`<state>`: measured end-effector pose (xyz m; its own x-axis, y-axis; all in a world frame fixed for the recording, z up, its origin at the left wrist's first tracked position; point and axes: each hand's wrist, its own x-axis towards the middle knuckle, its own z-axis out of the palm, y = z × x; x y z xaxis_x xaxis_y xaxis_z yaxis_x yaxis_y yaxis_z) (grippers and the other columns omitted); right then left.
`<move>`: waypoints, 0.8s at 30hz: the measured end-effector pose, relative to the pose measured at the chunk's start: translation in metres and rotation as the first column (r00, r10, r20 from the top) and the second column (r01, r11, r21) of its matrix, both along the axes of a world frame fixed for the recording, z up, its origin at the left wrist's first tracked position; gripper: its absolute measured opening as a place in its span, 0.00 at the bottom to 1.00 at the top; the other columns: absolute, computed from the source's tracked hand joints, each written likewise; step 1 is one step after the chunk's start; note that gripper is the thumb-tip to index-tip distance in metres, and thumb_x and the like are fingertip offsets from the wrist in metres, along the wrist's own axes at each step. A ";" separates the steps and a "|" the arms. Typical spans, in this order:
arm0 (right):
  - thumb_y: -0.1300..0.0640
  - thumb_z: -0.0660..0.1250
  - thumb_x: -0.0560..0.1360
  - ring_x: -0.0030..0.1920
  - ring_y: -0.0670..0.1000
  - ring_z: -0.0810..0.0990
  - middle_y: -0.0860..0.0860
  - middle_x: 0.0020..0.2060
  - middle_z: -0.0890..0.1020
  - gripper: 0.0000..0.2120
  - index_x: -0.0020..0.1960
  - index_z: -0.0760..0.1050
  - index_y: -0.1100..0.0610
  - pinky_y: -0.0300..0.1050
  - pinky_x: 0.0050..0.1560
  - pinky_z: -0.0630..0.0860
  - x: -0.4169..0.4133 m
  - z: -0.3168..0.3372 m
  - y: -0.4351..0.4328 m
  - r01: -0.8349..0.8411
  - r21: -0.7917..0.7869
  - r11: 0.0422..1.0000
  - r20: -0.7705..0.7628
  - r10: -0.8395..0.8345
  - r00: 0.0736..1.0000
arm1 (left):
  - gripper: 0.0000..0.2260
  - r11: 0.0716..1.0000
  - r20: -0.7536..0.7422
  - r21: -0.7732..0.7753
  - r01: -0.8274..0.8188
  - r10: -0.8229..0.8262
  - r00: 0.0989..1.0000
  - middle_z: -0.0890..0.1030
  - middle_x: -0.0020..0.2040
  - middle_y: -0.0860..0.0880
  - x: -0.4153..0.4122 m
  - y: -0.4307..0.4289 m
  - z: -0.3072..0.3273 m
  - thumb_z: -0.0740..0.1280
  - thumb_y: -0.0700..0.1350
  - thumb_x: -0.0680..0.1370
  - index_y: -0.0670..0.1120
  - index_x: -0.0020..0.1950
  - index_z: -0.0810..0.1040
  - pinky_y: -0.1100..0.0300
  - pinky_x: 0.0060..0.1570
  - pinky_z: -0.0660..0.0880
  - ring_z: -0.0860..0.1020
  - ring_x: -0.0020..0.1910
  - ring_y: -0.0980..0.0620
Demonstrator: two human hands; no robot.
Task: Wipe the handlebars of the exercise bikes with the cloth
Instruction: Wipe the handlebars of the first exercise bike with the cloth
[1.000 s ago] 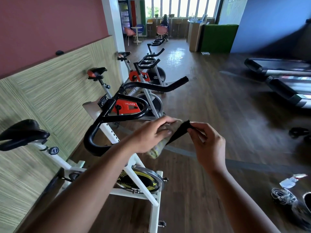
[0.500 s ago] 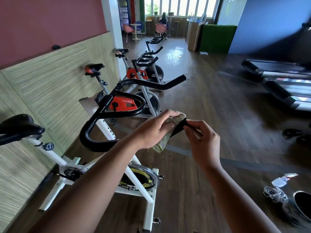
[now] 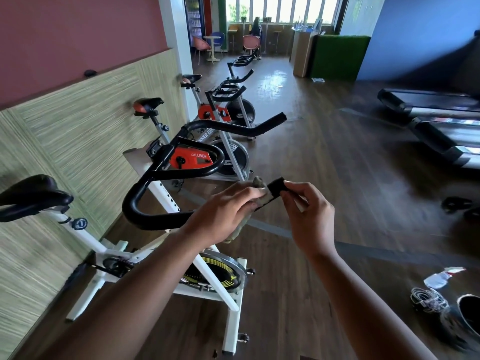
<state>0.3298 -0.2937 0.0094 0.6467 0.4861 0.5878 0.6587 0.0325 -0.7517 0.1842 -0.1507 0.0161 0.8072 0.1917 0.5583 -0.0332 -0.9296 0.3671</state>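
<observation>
**Cloth worked along the near bar end of the first bike**

From the head camera, the left hand (image 3: 228, 211) is closed around a pale, crumpled cloth (image 3: 255, 193), pressing it onto the near end of the black handlebar (image 3: 155, 219) of the closest exercise bike (image 3: 205, 271). The right hand (image 3: 306, 214) pinches the very tip of that bar between thumb and fingers. Half a second ago the tip was almost swallowed between the two hands; now a short black stub shows between them, and the cloth bunches up higher above the left knuckles. The whole view has also shifted a little, with the bike's saddle (image 3: 33, 196) sitting lower left as before but the floor clutter on the right slid further up into sight.

As for containers, a dark round bucket (image 3: 467, 315) stands at the lower right edge; what it holds I cannot tell. Just beside it lie a coil of pale cable (image 3: 428, 300) and a crumpled plastic wrapper (image 3: 441, 276).

Around us, a second bike (image 3: 228, 152) with an orange housing stands behind the first along the panelled wall (image 3: 78, 120), and more bikes line up beyond it towards the windows. Treadmills (image 3: 436, 123) lie well apart on the right. The far arm of the handlebar crosses in front of the second bike's flywheel, and both forearms cover much of the first bike's frame.
</observation>
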 end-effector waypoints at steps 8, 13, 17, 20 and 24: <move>0.62 0.73 0.75 0.47 0.44 0.84 0.45 0.46 0.83 0.06 0.52 0.83 0.55 0.42 0.52 0.80 -0.001 0.004 0.000 0.003 -0.001 1.000 0.047 -0.003 0.999 | 0.12 0.989 -0.138 0.148 -0.024 0.045 0.989 0.79 0.66 0.50 -0.062 0.025 -0.003 0.67 0.46 0.80 0.49 0.63 0.79 0.52 0.55 0.81 0.82 0.59 0.48; 0.64 0.72 0.75 0.47 0.42 0.83 0.45 0.46 0.83 0.07 0.52 0.82 0.56 0.32 0.51 0.77 -0.003 0.006 0.000 -0.003 -0.005 1.000 0.020 0.003 1.000 | 0.16 0.992 -0.065 0.100 -0.074 0.080 0.995 0.81 0.61 0.48 -0.023 0.006 -0.001 0.72 0.41 0.77 0.49 0.63 0.73 0.49 0.50 0.82 0.83 0.55 0.47; 0.65 0.72 0.75 0.47 0.40 0.82 0.48 0.47 0.84 0.07 0.52 0.82 0.58 0.27 0.51 0.74 -0.004 0.007 0.000 -0.011 -0.009 1.000 0.011 0.011 1.000 | 0.14 0.996 -0.001 0.038 -0.075 0.075 0.997 0.80 0.62 0.49 -0.001 -0.007 0.004 0.68 0.46 0.80 0.51 0.64 0.71 0.49 0.52 0.80 0.82 0.57 0.47; 0.65 0.71 0.75 0.46 0.42 0.82 0.48 0.47 0.84 0.07 0.52 0.82 0.58 0.27 0.51 0.74 -0.005 0.009 0.000 -0.007 -0.021 1.000 0.032 0.007 0.999 | 0.14 0.996 -0.055 0.021 -0.090 0.091 0.994 0.78 0.64 0.51 -0.004 -0.005 0.001 0.66 0.47 0.81 0.53 0.65 0.70 0.46 0.51 0.81 0.82 0.57 0.45; 0.65 0.71 0.75 0.47 0.46 0.83 0.50 0.48 0.83 0.07 0.52 0.81 0.57 0.39 0.52 0.79 -0.005 0.011 -0.001 -0.012 -0.035 0.999 0.060 0.014 0.998 | 0.15 0.983 -0.145 0.104 -0.148 0.163 0.976 0.80 0.64 0.47 -0.026 0.006 -0.005 0.69 0.43 0.80 0.48 0.65 0.73 0.48 0.52 0.81 0.81 0.59 0.47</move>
<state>0.3249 -0.2946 0.0209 0.6039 0.5152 0.6081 0.7025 0.0164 -0.7115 0.1579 -0.1449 0.0115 0.8485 0.2749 0.4523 0.1641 -0.9491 0.2690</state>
